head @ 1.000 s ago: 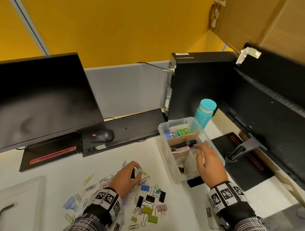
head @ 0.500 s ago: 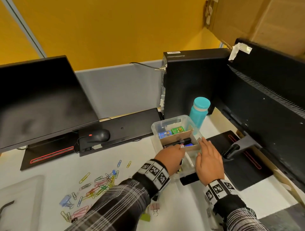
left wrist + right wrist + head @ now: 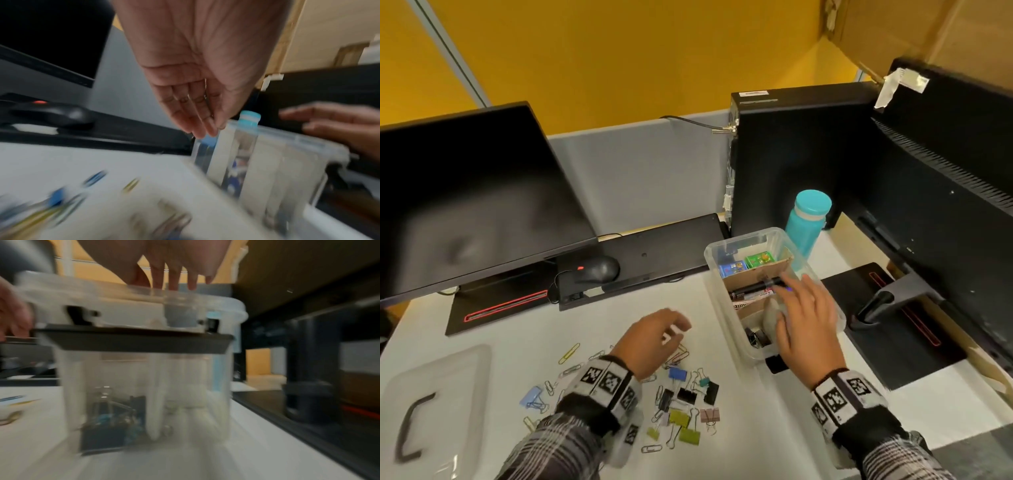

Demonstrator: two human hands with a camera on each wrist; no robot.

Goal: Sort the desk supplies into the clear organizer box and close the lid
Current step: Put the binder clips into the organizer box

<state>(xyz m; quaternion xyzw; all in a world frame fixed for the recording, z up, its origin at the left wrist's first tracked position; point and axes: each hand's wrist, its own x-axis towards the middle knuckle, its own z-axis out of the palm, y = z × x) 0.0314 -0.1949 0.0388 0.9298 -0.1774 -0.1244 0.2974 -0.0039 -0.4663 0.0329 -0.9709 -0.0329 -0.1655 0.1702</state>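
Observation:
The clear organizer box (image 3: pixel 710 255) stands right of centre with cardboard dividers. It holds small blue and green boxes (image 3: pixel 746 263), a black marker (image 3: pixel 756 287) and binder clips (image 3: pixel 756 337) in the near compartment. My right hand (image 3: pixel 804 318) lies flat over the box's right rim, fingers (image 3: pixel 174 277) straight on the edge. My left hand (image 3: pixel 661 335) hovers empty and relaxed above the loose coloured binder clips (image 3: pixel 688 397) and paper clips (image 3: pixel 568 353) on the desk. In the left wrist view the left hand's palm (image 3: pixel 195 97) is open, blurred by motion. The box's clear lid (image 3: pixel 431 404) lies at the far left.
A teal bottle (image 3: pixel 808 222) stands just behind the box, with a black PC tower (image 3: pixel 791 164) beyond it. A mouse (image 3: pixel 595 269) and a keyboard (image 3: pixel 654 253) lie behind the clips. One monitor (image 3: pixel 465 198) is at the left; another monitor's stand (image 3: pixel 876 305) is at the right.
My left hand carried a binder clip from the pile to the box, let it go, and has come back over the pile empty. The right hand stayed on the box.

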